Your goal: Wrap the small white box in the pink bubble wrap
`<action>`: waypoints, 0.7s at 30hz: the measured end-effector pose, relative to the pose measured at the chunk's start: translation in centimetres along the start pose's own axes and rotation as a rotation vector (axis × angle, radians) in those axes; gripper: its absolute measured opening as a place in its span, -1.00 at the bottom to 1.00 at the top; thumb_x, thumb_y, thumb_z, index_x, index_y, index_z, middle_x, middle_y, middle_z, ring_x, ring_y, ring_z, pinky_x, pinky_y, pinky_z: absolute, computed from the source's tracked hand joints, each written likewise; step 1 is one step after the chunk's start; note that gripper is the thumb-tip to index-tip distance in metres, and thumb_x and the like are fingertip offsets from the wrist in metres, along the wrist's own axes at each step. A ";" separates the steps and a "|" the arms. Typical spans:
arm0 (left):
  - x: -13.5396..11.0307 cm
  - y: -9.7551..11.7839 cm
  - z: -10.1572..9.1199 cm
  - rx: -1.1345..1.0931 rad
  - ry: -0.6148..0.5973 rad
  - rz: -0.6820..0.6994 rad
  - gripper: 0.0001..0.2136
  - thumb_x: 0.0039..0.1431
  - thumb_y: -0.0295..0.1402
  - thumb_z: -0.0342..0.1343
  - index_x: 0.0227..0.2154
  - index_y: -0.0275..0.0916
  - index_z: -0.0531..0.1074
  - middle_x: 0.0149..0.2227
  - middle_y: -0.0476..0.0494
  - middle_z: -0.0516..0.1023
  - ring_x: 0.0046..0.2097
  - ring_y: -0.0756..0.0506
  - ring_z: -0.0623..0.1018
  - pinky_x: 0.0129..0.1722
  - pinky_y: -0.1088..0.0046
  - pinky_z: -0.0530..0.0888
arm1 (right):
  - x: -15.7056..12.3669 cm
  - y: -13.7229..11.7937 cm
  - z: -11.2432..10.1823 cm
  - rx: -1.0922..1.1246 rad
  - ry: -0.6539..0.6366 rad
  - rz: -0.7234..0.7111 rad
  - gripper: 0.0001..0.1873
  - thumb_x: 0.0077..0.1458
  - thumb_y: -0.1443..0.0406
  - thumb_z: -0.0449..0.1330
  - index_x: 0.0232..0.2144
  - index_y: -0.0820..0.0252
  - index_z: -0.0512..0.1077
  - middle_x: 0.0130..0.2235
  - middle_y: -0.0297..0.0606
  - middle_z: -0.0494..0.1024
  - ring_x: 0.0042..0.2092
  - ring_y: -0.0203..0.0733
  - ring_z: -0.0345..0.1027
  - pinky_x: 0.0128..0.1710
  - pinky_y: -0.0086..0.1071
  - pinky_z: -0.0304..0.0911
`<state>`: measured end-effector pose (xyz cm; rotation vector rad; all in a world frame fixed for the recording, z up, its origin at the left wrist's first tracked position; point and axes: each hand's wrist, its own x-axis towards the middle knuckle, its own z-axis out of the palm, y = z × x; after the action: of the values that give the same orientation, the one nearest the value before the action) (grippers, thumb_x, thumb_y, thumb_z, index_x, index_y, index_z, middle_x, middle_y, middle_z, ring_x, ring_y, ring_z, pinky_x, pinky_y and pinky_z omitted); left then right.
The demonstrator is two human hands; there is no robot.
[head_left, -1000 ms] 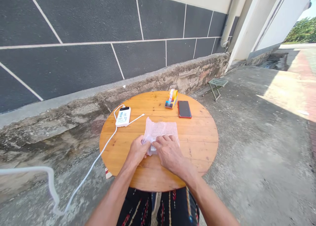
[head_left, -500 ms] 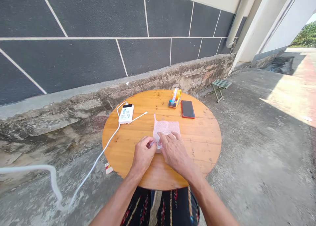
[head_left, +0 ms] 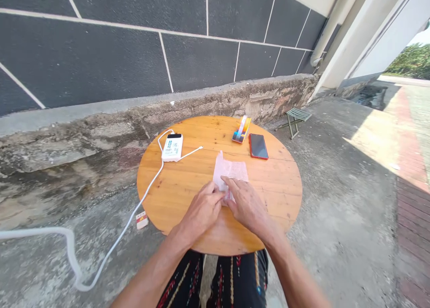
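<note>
A pink sheet of bubble wrap (head_left: 237, 167) lies before you on the table (head_left: 174, 187). Your right hand (head_left: 247, 205) rests over it, fingers extended; your left hand (head_left: 205, 206) bends at its near-left edge — whether it pinches, I cannot tell. The light sheet might slip or spring open if your pressure eases unevenly. Compared with half a second ago, your left hand sits farther in; the phone (head_left: 258, 146) beyond lies unchanged.
</note>
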<state>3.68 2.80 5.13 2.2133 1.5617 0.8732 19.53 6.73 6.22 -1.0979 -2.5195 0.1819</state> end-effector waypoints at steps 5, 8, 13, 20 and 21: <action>0.0 -0.9 0.5 0.032 0.058 0.194 -0.74 0.20 -0.58 -0.11 -0.21 -0.27 0.46 -0.11 -0.20 0.41 -0.04 -0.13 0.36 -0.02 0.28 0.39 | 0.2 -0.5 0.3 0.030 -0.005 0.027 -0.42 0.05 0.50 0.08 0.15 0.28 0.16 0.03 -0.08 0.39 0.07 -0.06 0.24 0.06 -0.17 0.19; -0.1 -1.6 0.3 0.014 0.051 0.255 -0.76 0.21 -0.58 -0.09 -0.21 -0.26 0.45 -0.12 -0.18 0.44 -0.05 -0.13 0.37 -0.03 0.27 0.41 | 0.0 0.2 -0.9 0.151 -0.025 -0.003 -0.41 0.04 0.47 0.11 0.14 0.22 0.18 0.06 -0.11 0.37 0.09 -0.09 0.24 0.08 -0.18 0.17; 0.1 -1.9 0.0 0.009 0.027 0.261 -0.80 0.22 -0.56 -0.07 -0.27 -0.26 0.45 -0.15 -0.15 0.46 -0.08 -0.11 0.37 -0.07 0.32 0.41 | -2.9 3.6 -4.3 0.516 0.066 0.287 -0.69 0.14 0.23 0.11 -0.07 0.19 0.35 -0.12 -0.19 0.47 -0.12 -0.14 0.38 -0.08 -0.25 0.28; 0.3 -2.0 0.2 -0.002 0.022 0.245 -0.81 0.22 -0.57 -0.07 -0.33 -0.26 0.42 -0.17 -0.12 0.45 -0.11 -0.10 0.36 -0.08 0.33 0.40 | -6.1 4.6 -1.5 0.752 -0.089 0.730 -0.51 0.08 -0.04 0.12 -0.14 0.23 0.27 -0.46 -0.32 0.48 -0.52 -0.24 0.40 -0.57 -0.46 0.27; 0.3 -2.0 0.2 0.000 0.018 0.246 -0.81 0.22 -0.57 -0.08 -0.33 -0.26 0.42 -0.17 -0.12 0.45 -0.11 -0.10 0.36 -0.08 0.32 0.40 | -5.8 4.5 -0.8 0.765 -0.086 0.746 -0.48 0.07 -0.06 0.12 -0.13 0.23 0.25 -0.50 -0.35 0.47 -0.54 -0.24 0.39 -0.60 -0.47 0.26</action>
<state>2.37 3.87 3.98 2.4398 1.3146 0.9621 26.53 5.55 4.05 -1.5877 -1.6810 1.2733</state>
